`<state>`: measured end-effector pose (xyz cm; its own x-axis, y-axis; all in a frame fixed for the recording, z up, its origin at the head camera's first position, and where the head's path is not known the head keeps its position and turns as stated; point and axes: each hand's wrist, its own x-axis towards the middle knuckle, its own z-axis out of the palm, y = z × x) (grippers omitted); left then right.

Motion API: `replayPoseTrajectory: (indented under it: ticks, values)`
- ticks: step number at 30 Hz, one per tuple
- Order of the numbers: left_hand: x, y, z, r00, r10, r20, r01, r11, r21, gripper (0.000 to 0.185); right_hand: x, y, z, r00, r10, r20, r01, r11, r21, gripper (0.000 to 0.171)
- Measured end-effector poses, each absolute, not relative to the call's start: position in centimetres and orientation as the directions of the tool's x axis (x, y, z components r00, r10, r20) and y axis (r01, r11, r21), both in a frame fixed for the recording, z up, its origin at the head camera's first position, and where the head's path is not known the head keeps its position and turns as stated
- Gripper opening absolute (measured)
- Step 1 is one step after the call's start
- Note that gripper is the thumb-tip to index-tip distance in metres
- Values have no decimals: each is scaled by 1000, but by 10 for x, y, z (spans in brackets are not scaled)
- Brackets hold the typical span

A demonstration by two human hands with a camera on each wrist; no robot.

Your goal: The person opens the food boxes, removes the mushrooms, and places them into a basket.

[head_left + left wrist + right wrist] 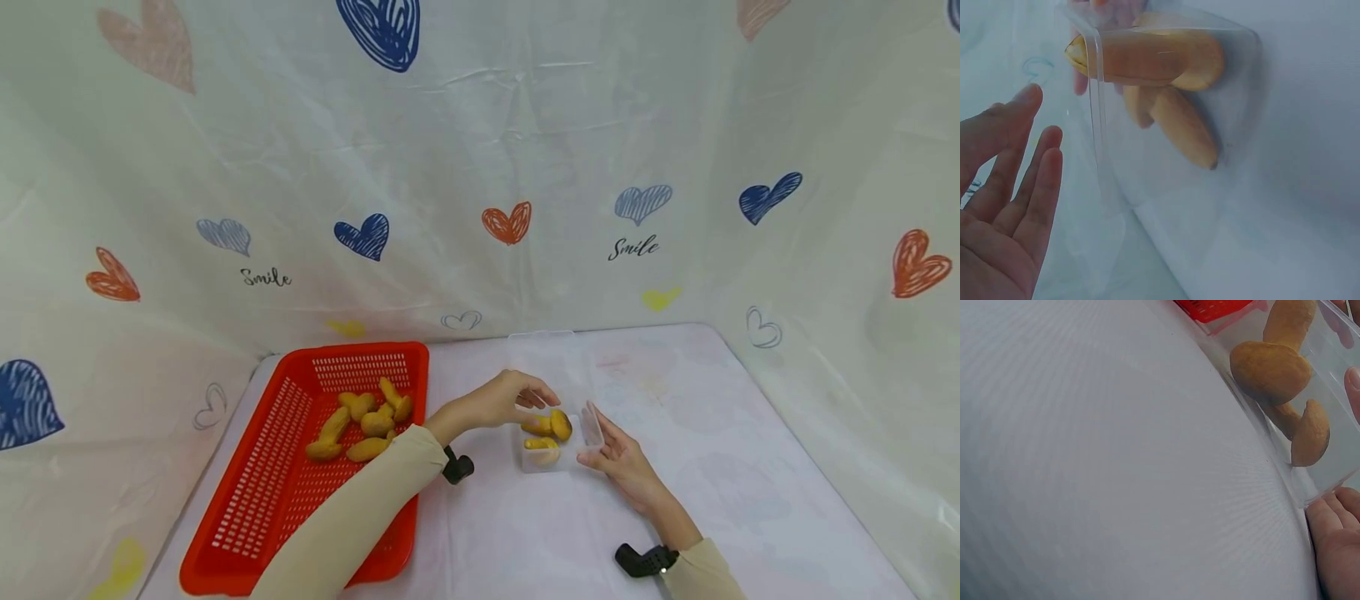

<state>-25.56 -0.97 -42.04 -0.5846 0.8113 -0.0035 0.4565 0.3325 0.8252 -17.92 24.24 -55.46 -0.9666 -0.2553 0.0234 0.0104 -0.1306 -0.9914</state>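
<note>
A clear plastic box [547,463] sits on the table with two yellow-brown mushrooms [560,425] inside. In the left wrist view they lie crosswise, one mushroom [1141,57] above the other mushroom [1184,127]. My left hand [510,398] is over the box's left back side, fingers loosely extended, holding nothing. At the right end of the box, my right hand [624,461] grips the wall between thumb and fingers. Only part of this hand shows in the right wrist view, beside the box corner. A clear lid [542,354] appears to stand open behind the box.
A red perforated basket [251,467] stands on the left, with several more mushrooms [330,433] in its far part. My left forearm crosses over its right rim. A white sheet covers the table [720,467], and a heart-printed curtain [435,167] hangs behind.
</note>
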Motion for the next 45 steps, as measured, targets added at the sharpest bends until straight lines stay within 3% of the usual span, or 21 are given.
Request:
replayPoseTrajectory:
  ticks: [20, 29, 45]
  values:
    - [-273, 6, -434, -398, 908, -135, 389, 300, 871, 36, -179, 244, -558, -966, -257, 4, 32, -137, -990, 90]
    - [-270, 8, -429, -389, 885, -258, 325, 393, 860, 40, -178, 245, -558, -960, -278, 30, 17, -168, -986, 92]
    - [-272, 7, -427, -334, 901, -279, 332, 389, 860, 42, -179, 244, -557, -964, -265, 26, 16, -156, -988, 92]
